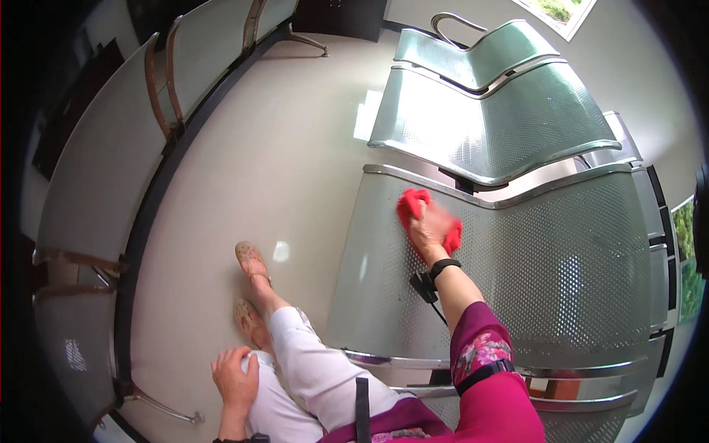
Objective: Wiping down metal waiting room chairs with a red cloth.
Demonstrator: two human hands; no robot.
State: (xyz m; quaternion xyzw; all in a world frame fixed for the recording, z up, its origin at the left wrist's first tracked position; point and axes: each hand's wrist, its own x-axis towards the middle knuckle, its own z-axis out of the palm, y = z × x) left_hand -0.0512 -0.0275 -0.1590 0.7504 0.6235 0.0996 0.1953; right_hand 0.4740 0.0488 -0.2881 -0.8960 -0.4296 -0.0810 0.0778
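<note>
My right hand [429, 228] grips a bunched red cloth [414, 200] and presses it against a perforated metal bench seat [382, 277]. The cloth lies near the seat's far edge, towards the fold where the backrest [565, 266] rises. Part of that hand is blurred. A black wrist strap [445, 268] with a small black device [424, 287] is on the right wrist. My left hand [236, 376] rests on my knee in white trousers [321, 354], holding nothing, with its thumb apart from the fingers.
Further metal seats [437, 116] continue the row ahead, ending at a curved armrest [454, 22]. Another bench row [105, 149] with brown-edged armrests stands across the glossy tiled floor [221, 166]. A dark cabinet [340, 16] stands at the far end.
</note>
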